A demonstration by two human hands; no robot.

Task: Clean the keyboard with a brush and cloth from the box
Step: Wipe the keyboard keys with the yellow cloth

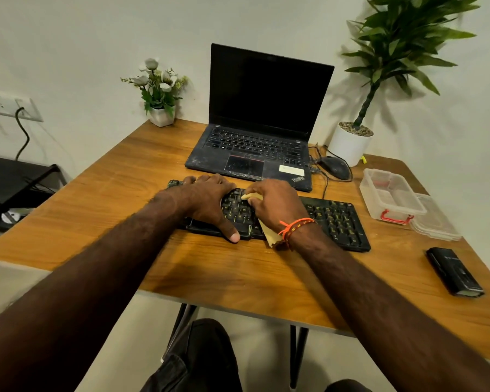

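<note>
While left hand (210, 198) lies flat on keyboard (334, 219) left half, fingers straight, thumb over front edge, right hand (277, 205) clamps yellow cloth (269, 233) onto mid keys; cloth tail sticks out under wrist. Clear box (391, 193) w/ lid off at right, apart from kbd.

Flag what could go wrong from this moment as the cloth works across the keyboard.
1. The right hand presses the yellow cloth onto the keys; a cloth edge could catch under a keycap and lift it.
2. The left hand steadies only the left part of the keyboard; the right end could pivot toward the open plastic box.
3. The mouse cable lies just behind the keyboard, so a shove back might snag it.
</note>
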